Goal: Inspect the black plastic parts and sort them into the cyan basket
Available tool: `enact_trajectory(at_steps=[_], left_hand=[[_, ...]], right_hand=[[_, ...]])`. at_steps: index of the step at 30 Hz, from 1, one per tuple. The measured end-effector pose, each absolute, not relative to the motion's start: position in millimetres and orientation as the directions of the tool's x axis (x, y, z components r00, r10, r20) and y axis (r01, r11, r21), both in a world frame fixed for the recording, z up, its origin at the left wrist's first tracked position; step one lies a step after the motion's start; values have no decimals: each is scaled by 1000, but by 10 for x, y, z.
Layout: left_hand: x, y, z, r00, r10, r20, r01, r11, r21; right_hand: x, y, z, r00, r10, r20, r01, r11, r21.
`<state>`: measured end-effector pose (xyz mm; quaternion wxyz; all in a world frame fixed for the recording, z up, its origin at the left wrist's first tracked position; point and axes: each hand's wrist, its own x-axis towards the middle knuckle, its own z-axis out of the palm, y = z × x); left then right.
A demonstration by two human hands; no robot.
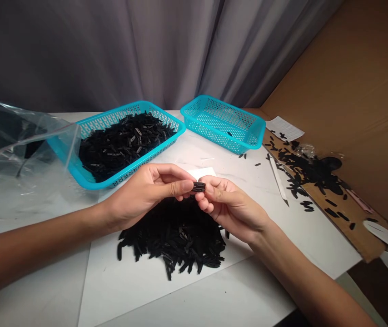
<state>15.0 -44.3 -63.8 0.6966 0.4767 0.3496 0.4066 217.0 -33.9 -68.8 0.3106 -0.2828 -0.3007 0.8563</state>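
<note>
My left hand (142,195) and my right hand (228,209) meet above the middle of the table. Their fingertips pinch a small black plastic piece (199,186) from both sides. A loose heap of similar black pieces (173,240) lies just below my hands on a white sheet (119,281). Many more fill the turquoise plastic basket (112,113) at the back left. A second turquoise basket (224,122) stands at the back right and shows only a piece or two inside.
A clear plastic bag (17,145) lies at the left, overlapping the first basket. On the right, a white pointed tool (277,177) rests beside a cardboard strip (347,209) scattered with black pieces. A paper slip (284,128) sits behind it. A grey curtain and cardboard wall bound the back.
</note>
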Motion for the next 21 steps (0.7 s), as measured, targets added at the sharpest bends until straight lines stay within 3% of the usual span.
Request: enact_trajectory(at_steps=[15, 19, 21], left_hand=[[162, -458, -642, 449, 884, -129, -297, 284, 912], [171, -456, -635, 429, 895, -123, -260, 253, 932], [133, -422, -586, 402, 909, -112, -165, 193, 967]], right_hand=[[2166, -344, -698, -676, 688, -263, -369, -625, -688], [2171, -351, -699, -683, 680, -268, -354, -629, -693], [2181, -351, -692, -655, 707, -266, -320, -579, -750]])
